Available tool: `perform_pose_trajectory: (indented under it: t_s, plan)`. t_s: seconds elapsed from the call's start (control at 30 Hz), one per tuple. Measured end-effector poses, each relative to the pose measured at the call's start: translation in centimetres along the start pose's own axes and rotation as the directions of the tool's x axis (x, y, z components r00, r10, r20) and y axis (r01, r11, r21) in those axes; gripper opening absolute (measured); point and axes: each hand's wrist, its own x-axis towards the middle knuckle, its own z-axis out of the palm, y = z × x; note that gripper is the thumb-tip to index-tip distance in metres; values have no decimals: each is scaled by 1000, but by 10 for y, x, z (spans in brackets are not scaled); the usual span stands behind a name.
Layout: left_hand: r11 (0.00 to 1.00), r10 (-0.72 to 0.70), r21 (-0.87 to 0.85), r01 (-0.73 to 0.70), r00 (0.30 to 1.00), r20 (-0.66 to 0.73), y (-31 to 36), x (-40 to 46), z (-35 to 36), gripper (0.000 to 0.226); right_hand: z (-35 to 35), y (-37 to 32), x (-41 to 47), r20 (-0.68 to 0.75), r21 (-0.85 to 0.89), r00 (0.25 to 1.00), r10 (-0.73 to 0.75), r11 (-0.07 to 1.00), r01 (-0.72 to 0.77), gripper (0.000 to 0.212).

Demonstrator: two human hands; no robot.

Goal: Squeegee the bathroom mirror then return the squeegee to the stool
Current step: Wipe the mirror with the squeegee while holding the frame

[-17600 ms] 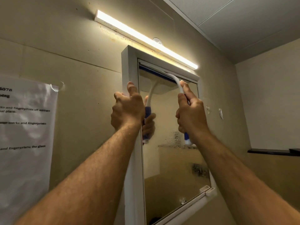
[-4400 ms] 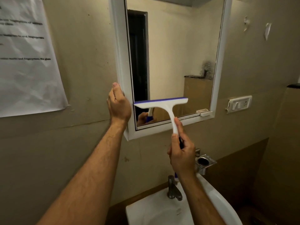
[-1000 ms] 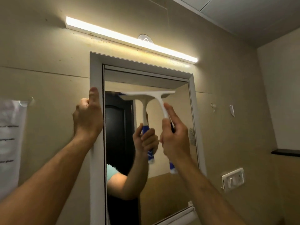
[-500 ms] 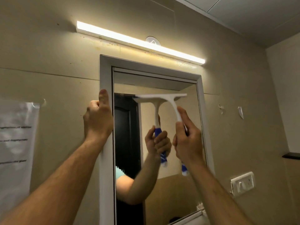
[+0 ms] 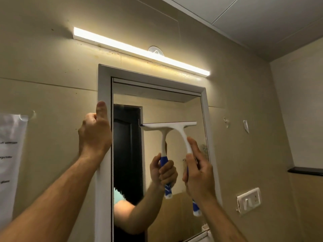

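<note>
Open glass on mirror (image 5: 174,109) above squeegee (image 5: 176,127) blade, up to white frame (image 5: 103,84). Right end of blade near right frame edge. Left hand (image 5: 95,135) blocks left frame side. Light bar (image 5: 139,51) sits above the frame top.

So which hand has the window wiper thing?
The right hand, fingers wrapped round the squeegee handle. The left hand only grips the mirror frame.
</note>
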Motion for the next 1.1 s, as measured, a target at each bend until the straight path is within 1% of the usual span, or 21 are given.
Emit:
perform_pose_trajectory:
  t_s: [0.1,0.17,0.27,0.37,0.47,0.57,0.63,0.7,0.8,0.87,1.0,1.1]
  plan:
    - [1000,-9,3,9,1000,1,2,0,0,49,-4,-19,29,-21,4,1000,8,1000,-8,39]
    - [1000,1,4,-1,1000,7,1,0,-1,49,-1,-35,55,-46,-33,999,-17,999,15,37]
    - [1000,5,0,-5,1000,4,0,1,-2,50,9,-46,79,-46,-61,998,-50,997,47,39]
    - [1000,-2,-4,2,1000,1,0,1,-2,57,13,-38,73,-51,-67,997,-53,997,49,39]
    - [1000,2,-6,-2,1000,-1,1,1,-2,52,10,-14,46,-39,-104,997,-65,993,60,39]
    - [1000,15,-5,-15,1000,-4,1,1,-2,52,2,-5,22,-5,-79,999,-50,996,49,38]
    - [1000,18,-6,-18,1000,-9,0,2,-1,56,-6,-15,26,-1,-48,1000,-20,999,20,37]
    - [1000,22,-11,-22,1000,-11,-2,4,-1,58,-13,-26,48,-45,-34,999,-12,999,11,36]
    - [999,28,-19,-29,1000,-11,-3,4,-1,59,-11,-40,83,-70,-91,997,-34,995,28,37]
    - [999,31,-23,-31,999,-15,-3,3,-1,59,-6,-40,93,-76,-94,996,-39,995,32,38]
    - [999,35,-25,-35,999,-21,-5,4,-2,56,-7,-23,76,-79,-87,996,-47,995,40,38]
    - [999,41,-30,-42,999,-22,-5,5,-2,56,-13,-8,53,-68,-65,997,-25,998,21,37]
